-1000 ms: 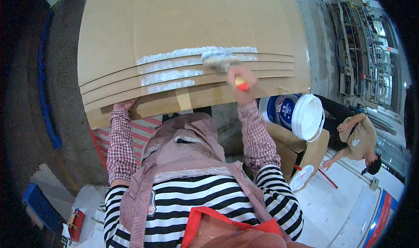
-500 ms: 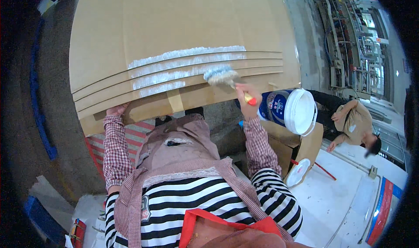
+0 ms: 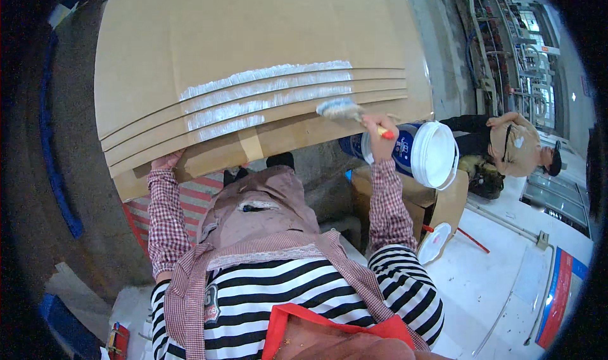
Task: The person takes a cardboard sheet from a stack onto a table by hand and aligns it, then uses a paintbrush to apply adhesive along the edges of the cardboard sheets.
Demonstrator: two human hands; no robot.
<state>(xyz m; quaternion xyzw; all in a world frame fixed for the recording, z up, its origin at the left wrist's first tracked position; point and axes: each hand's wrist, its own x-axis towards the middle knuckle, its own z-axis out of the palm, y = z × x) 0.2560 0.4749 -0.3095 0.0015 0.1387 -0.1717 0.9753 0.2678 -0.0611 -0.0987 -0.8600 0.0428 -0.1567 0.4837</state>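
A glue brush (image 3: 345,110) is being clamped in the right hand (image 3: 378,136), its bristles pointing left onto the stacked cardboard sheets (image 3: 253,56), whose near-left edge is being gripped by the left hand (image 3: 167,162).

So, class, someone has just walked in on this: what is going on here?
A person is brushing white paste onto stacked sheets of brown cardboard. The right hand holds a brush at the right end of the stepped edges, where white stripes already run along each layer. The left hand grips the stack's lower left edge. A white bucket sits on a box to the right, and another person crouches beyond it.
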